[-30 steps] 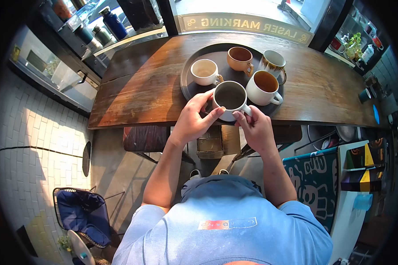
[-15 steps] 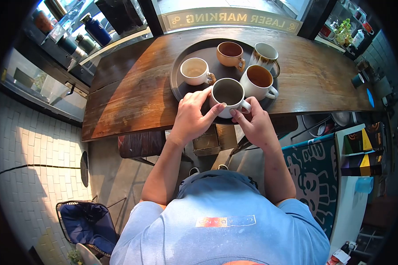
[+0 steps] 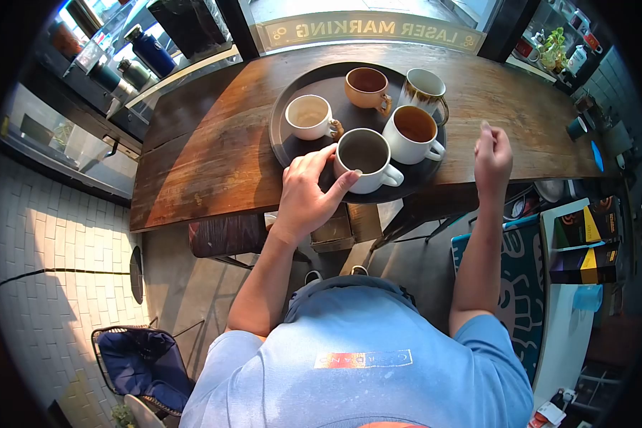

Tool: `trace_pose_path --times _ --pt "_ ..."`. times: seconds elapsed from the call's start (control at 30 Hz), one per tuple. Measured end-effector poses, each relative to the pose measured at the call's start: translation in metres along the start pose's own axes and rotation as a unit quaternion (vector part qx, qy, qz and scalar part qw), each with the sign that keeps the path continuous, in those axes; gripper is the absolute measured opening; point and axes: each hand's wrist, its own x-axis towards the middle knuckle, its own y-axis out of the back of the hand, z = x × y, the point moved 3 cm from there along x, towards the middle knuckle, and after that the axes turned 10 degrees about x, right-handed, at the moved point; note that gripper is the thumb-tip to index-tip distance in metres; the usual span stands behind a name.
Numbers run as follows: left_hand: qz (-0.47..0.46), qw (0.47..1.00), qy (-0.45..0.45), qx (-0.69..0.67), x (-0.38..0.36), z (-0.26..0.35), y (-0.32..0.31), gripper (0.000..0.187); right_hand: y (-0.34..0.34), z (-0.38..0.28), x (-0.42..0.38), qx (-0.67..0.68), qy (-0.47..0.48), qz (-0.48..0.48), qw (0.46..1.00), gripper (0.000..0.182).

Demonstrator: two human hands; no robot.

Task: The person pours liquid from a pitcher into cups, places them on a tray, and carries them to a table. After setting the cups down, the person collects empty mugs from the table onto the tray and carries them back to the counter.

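A white mug with a dark grey inside (image 3: 369,180) stands on the near part of a round dark tray (image 3: 282,146). My left hand (image 3: 308,189) grips this mug's left side, thumb at the near side and fingers behind. To the right of the tray, my right hand (image 3: 493,158) is above the table, fingers curled together and nothing visible in them. Beside the held mug are a white mug with a brown inside (image 3: 404,148) and a cream cup with a brown handle (image 3: 308,130). Farther back sit a tan cup (image 3: 367,98) and a white mug with brown drips (image 3: 424,89).
The tray rests on a wooden table (image 3: 200,143) before a window. Bottles, one dark blue (image 3: 153,53), line a shelf at the left. Stools, one with a dark seat (image 3: 228,235), are under the table. A navy-cushioned chair (image 3: 143,360) stands lower left.
My right hand has let go of the grey-lined mug's handle and moved right, off the tray. My left hand stays on the mug.
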Motion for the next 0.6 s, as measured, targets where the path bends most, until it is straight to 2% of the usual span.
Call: trace_pose_path --times 0.07,0.13,0.23,0.3,0.33,0.37,0.43,0.47,0.5,0.57,0.6 --pt "0.009 1.000 -0.005 0.002 -0.001 0.001 0.000 0.061 -0.008 0.033 0.053 -0.094 0.011 -0.058 0.994 0.034" --pt "0.021 1.000 -0.010 0.006 -0.003 0.001 0.001 0.060 -0.025 0.047 0.088 -0.193 -0.019 -0.122 0.974 0.040" --pt "0.082 0.996 -0.024 0.023 -0.009 0.001 0.007 0.053 -0.053 0.077 0.124 -0.224 0.019 -0.182 0.957 0.039" --pt "0.153 0.988 0.019 0.030 -0.014 -0.005 0.012 0.044 -0.067 0.085 0.133 -0.255 0.032 -0.219 0.941 0.037" --pt "0.154 0.984 0.086 0.024 -0.017 -0.007 0.015 0.038 -0.076 0.092 0.137 -0.290 0.038 -0.253 0.922 0.035" --pt "0.171 0.975 0.137 0.036 -0.019 -0.010 0.016 0.039 -0.083 0.103 0.140 -0.285 0.043 -0.259 0.922 0.035" --pt "0.202 0.953 0.191 0.122 -0.021 -0.021 0.016 0.041 -0.091 0.146 0.156 -0.106 -0.003 -0.311 0.944 0.032" --pt "0.207 0.951 0.194 0.127 -0.022 -0.026 0.016 0.041 -0.093 0.163 0.164 -0.100 -0.028 -0.341 0.934 0.033" --pt "0.186 0.948 0.202 0.160 -0.021 -0.032 0.013 0.042 -0.096 0.153 0.157 -0.095 -0.025 -0.346 0.933 0.033" --pt "0.168 0.943 0.214 0.192 -0.016 -0.041 0.007 0.044 -0.091 0.116 0.136 -0.297 0.046 -0.290 0.908 0.035" --pt "0.169 0.937 0.217 0.216 -0.011 -0.040 0.007 0.044 -0.092 0.118 0.137 -0.258 0.019 -0.296 0.919 0.037"
